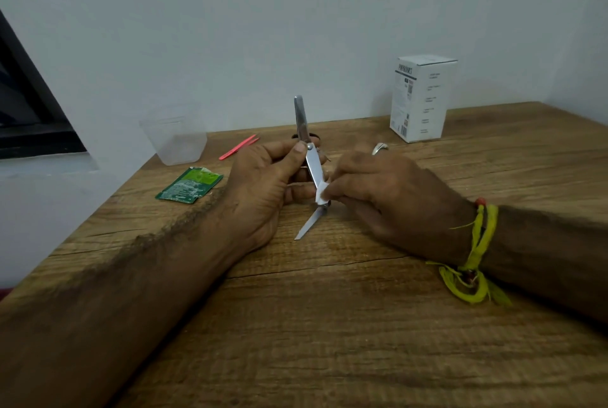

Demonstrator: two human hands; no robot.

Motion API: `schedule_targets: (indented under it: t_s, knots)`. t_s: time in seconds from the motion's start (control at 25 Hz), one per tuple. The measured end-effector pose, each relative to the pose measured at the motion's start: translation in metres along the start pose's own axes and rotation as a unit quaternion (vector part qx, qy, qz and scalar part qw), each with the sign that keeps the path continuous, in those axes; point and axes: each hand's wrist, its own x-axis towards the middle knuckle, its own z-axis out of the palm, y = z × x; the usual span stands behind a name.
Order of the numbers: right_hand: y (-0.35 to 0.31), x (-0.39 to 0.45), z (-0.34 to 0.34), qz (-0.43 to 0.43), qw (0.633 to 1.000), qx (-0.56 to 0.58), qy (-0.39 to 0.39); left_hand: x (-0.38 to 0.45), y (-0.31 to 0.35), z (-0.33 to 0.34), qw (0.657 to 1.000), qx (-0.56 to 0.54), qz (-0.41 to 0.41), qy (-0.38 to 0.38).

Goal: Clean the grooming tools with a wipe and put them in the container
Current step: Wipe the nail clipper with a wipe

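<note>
Both forearms lie across the wooden bench (329,325), the right wrist wearing a yellow thread band (473,259); left hand (263,183) grips a metal nail clipper (307,144) mid-length, thumb pressed on its pivot, lever standing up and a thin file blade swung out below, its tip close to the bench; right hand (378,190) pinches a small white wipe (321,192) round the clipper just above that blade (fingers curled tight on it). Further back, well apart to the left, stands the clear plastic container (176,137) against the wall; pink tweezers (238,147) lie between it and the hands; a torn green sachet (189,184) lies flat beside the left hand; a silvery tool (379,147) peeks out behind the right hand, too hidden to name; a white box (421,98) stands upright at the back right.
</note>
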Motion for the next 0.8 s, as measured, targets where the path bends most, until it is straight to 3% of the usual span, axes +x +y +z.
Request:
schedule_targets:
  t_s: [0.44, 0.8]
  knots:
    - [-0.0029, 0.0017, -0.0020, -0.004, 1.000, -0.013, 0.000, -0.0025, 0.0027, 0.0032, 0.999, -0.004, 0.003, 0.048]
    - [-0.0010, 0.0005, -0.0004, -0.008, 1.000, -0.026, 0.007, -0.0014, 0.0019, 0.0005, 0.999, -0.009, -0.036, 0.021]
